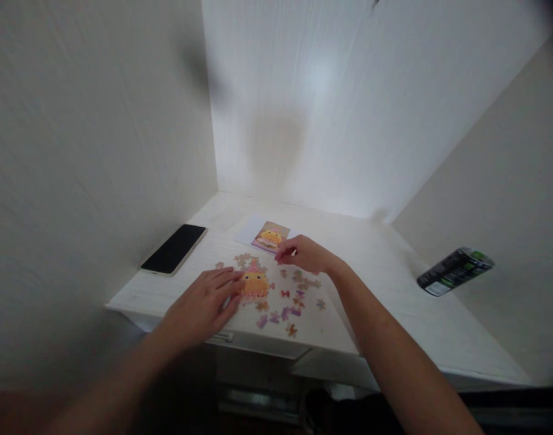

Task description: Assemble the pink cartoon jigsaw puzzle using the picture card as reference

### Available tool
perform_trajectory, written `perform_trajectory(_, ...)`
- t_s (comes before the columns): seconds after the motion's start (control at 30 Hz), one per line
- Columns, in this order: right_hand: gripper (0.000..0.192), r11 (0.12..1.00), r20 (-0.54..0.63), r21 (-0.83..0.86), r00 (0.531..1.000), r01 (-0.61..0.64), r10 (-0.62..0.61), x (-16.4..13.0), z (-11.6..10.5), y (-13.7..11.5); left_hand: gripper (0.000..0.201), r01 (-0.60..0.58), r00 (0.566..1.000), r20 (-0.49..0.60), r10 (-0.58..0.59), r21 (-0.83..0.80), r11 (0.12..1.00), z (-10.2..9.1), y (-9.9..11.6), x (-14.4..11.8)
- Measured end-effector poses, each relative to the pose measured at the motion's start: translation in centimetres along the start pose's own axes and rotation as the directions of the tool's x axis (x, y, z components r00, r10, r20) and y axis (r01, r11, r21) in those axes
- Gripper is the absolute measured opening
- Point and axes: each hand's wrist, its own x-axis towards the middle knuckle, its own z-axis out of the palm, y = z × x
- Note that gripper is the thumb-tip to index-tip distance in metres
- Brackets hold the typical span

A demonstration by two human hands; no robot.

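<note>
A partly joined jigsaw puzzle [255, 284] shows a yellow figure with two eyes and a pink top. My left hand [208, 301] rests at its left side, fingers stretched out, fingertips touching its edge. Just above the table, near the lower right corner of the picture card, is my right hand [303, 254], thumb and fingers pinched together; whatever sits between them is too small to make out. Several loose puzzle pieces [285, 313] lie right of and below the joined part. The picture card [271, 235] bears the same yellow figure and lies behind the puzzle.
A phone [174, 249] with a dark screen lies at the left table edge. A dark can with green [455, 271] stands on the right side. White walls enclose the white table [394, 284] at the back and sides. A drawer front [262, 343] is below the near edge.
</note>
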Motion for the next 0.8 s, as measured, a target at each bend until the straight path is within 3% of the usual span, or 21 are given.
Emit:
perform_trajectory(0.27, 0.032, 0.987, 0.139, 0.163, 0.990, 0.015, -0.038, 0.6, 3.0, 0.9, 0.026, 0.077, 0.997, 0.012, -0.077, 0.002, 0.997, -0.1, 0.2, 0.3)
perform_trajectory(0.43, 0.024, 0.992, 0.071, 0.101, 0.994, 0.070, -0.077, 0.4, 3.6, 0.5, 0.025, 0.107, 0.994, 0.029, -0.107, -0.004, 0.994, -0.1, 0.2, 0.3)
perform_trajectory(0.63, 0.013, 0.987, 0.064, 0.159, 0.998, -0.038, 0.028, 0.5, 3.9, 0.9, 0.022, 0.120, 0.992, 0.030, -0.119, -0.022, 0.993, -0.1, 0.3, 0.3)
perform_trajectory(0.8, 0.012, 0.992, 0.021, 0.118, 0.999, -0.045, 0.043, 0.4, 4.1, 1.0, 0.024, 0.139, 0.989, 0.059, -0.137, -0.021, 0.990, 0.0, 0.3, 0.4)
